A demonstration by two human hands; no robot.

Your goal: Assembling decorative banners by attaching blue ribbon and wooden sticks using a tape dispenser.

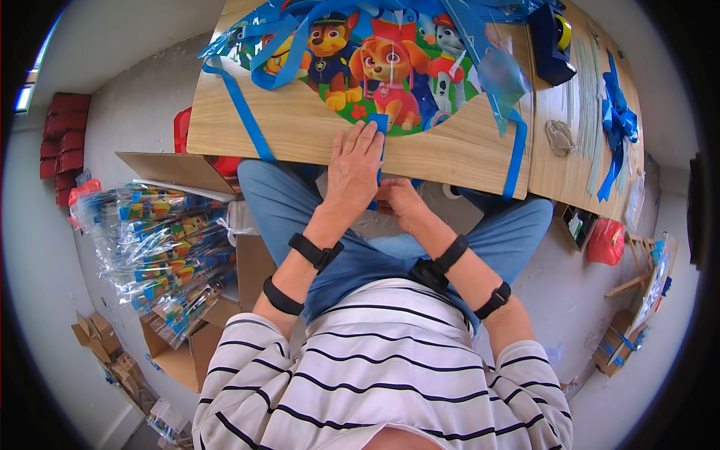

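Observation:
A round, shiny sheet printed with cartoon dogs lies on the wooden table in front of me. Blue ribbons trail over it, and some hang past the near table edge. My left hand lies with fingers stretched out, pressing down beside and partly over a short blue ribbon strip at the sheet's lower rim. Just below the edge, my right hand is closed in a pinch at the strip's hanging end; its fingertips are partly hidden.
A dark blue tape dispenser stands at the far right, near a blue ribbon bow and pale thin strips. Left on the floor, clear-wrapped printed packs fill an open cardboard box. A red bag sits at the right.

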